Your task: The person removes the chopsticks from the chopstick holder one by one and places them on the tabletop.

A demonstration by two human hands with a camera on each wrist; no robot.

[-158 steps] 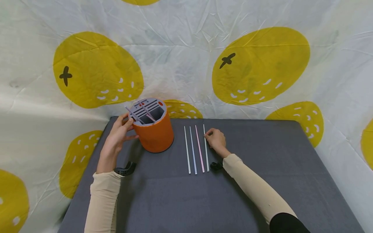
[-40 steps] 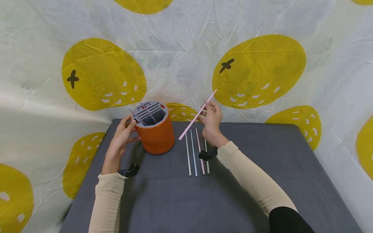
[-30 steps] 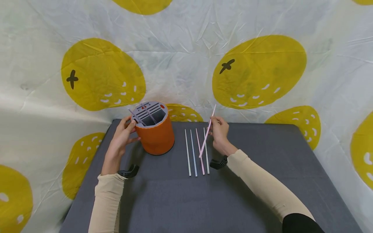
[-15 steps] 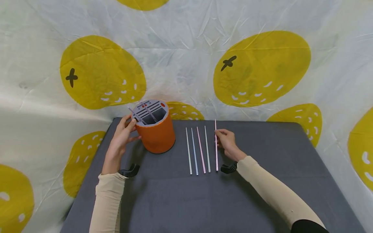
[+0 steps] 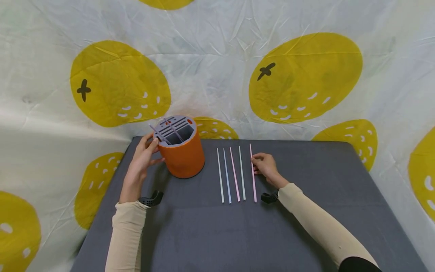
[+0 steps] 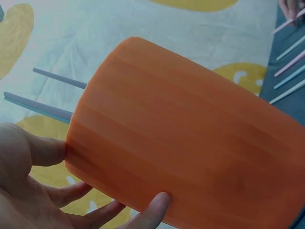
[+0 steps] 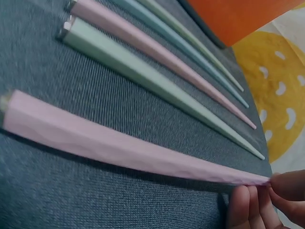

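The pink chopstick point(image 7: 136, 153) should be light and stiff, likely plastic or something as hard, so it probably won't bend under a pinch, though its slim, smooth-looking end could twist or slip; the middle or thicker end would likely give a surer hold, the flat sides helping against rolling. It is pale pink, long and straight, faceted along its length and evenly tapered, with a small whitish, shiny bit at the thick end. It sits on or barely above the table point(image 5: 306, 170), near the middle of the far edge, thin end towards that edge, with four other chopsticks point(image 5: 235, 173) lined up to its left. The right hand point(image 5: 265, 166) pinches it close to the thin end, between thumb and fingers. The left hand point(image 5: 139, 160) grips the orange holder point(image 5: 181, 160) near the table's far left corner, fingers bent about its rim and side, and thin sticks point(image 5: 159, 135) poke from its top
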